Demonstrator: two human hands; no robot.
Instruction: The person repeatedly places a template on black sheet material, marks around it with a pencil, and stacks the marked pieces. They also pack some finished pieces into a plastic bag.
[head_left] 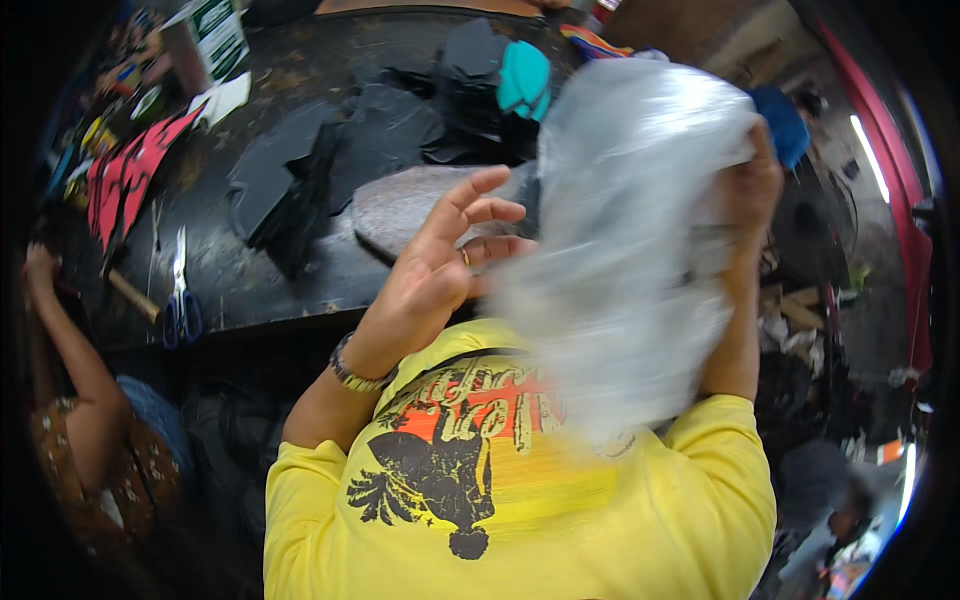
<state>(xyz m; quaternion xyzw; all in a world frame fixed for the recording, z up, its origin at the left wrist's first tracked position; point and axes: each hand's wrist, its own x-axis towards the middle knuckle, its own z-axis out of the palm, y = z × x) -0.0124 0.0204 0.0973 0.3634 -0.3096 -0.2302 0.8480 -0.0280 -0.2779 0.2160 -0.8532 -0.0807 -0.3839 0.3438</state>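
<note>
A clear plastic bag, smeared by motion, hangs in front of my chest and partly covers the table. My right hand grips its upper right edge, with some fingers hidden behind the plastic. To the left of the bag, my left hand is raised with its fingers apart, and I see nothing in it. A ring and a wristwatch are on that side. Behind the left hand, a greyish-brown flat piece with a rounded end lies on the dark table.
Black sheet-like pieces are heaped mid-table, beside a teal piece. Blue-handled scissors, a hammer and a red cut piece lie at the left. Another person's arm rests at the table's left edge.
</note>
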